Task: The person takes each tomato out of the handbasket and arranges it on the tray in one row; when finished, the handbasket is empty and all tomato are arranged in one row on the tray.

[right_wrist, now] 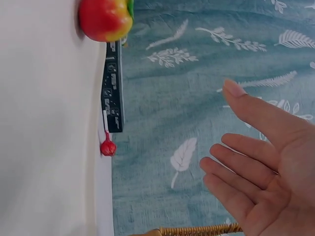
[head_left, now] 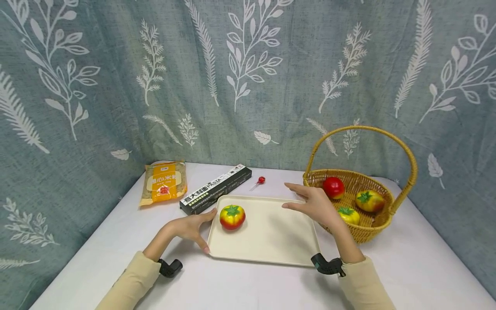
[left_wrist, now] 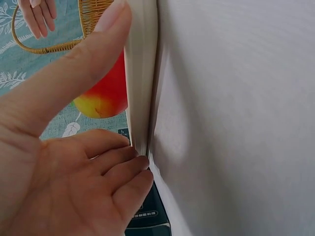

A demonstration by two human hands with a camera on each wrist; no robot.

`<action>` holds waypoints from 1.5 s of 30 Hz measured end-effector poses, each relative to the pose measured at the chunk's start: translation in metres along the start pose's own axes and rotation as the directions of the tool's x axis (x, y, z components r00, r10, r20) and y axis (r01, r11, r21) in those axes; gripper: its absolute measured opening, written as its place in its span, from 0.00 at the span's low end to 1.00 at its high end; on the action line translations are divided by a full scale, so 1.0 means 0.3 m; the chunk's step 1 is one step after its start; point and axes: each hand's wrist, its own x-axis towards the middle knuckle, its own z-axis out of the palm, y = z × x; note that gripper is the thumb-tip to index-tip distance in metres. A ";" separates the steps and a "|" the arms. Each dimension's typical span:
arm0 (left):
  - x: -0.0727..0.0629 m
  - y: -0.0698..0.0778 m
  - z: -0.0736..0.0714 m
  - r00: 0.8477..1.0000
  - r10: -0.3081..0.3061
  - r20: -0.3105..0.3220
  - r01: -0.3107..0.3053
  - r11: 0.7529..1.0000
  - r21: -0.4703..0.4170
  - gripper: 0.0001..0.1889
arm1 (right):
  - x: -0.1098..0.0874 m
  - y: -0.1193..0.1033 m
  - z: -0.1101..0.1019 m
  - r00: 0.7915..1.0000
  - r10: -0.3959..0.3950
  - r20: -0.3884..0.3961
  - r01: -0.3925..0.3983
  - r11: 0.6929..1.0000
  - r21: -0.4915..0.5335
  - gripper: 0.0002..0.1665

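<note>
A cream tray (head_left: 267,249) lies on the table with a red-and-yellow toy tomato (head_left: 232,218) at its upper left. My left hand (head_left: 187,228) is at the tray's left edge, thumb by the near corner and fingers farther up the side. In the left wrist view, the fingertips (left_wrist: 142,162) are right at the tray's rim (left_wrist: 141,73). Over the tray's right end hovers my right hand (head_left: 318,207), thumb and fingers spread apart, holding nothing. The right wrist view shows its palm (right_wrist: 275,196) beside the tomato-bearing tray.
Right of the tray stands a wicker basket (head_left: 366,236) with a tall handle, holding a red fruit (head_left: 333,187) and two yellowish toy fruits. Behind the tray lie a black pasta box (head_left: 217,189) and a red lollipop (head_left: 261,180). A yellow food packet (head_left: 163,183) sits back left.
</note>
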 end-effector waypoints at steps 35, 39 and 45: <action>0.005 -0.006 0.004 1.000 0.004 0.008 -0.004 1.000 0.010 0.62 | -0.103 0.217 -0.291 0.991 0.065 0.114 -0.056 0.995 -0.080 0.38; 0.001 -0.002 0.003 1.000 0.000 0.004 0.000 1.000 0.011 0.62 | -0.112 0.262 -0.319 0.983 0.060 0.171 -0.048 0.996 -0.073 0.37; -0.001 0.000 0.001 1.000 -0.012 0.005 0.011 1.000 0.020 0.63 | -0.122 0.304 -0.347 0.975 0.036 0.221 -0.016 0.996 -0.091 0.35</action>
